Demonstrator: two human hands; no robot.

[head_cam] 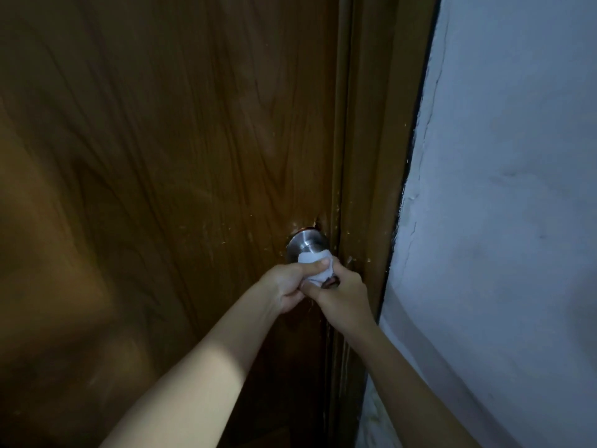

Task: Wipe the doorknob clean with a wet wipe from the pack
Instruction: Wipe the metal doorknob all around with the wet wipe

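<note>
A round brushed-metal doorknob (306,243) sticks out of the brown wooden door near its right edge. A crumpled white wet wipe (315,257) is pressed against the knob's lower front. My left hand (287,286) pinches the wipe from the left, thumb on top. From the right, my right hand (342,292) closes its fingers on the same wipe. Both hands hide the lower part of the knob. The pack of wipes is not in view.
The wooden door (161,156) fills the left and middle of the view. Its frame (371,156) runs down just right of the knob. A pale rough wall (500,189) stands on the right. The light is dim.
</note>
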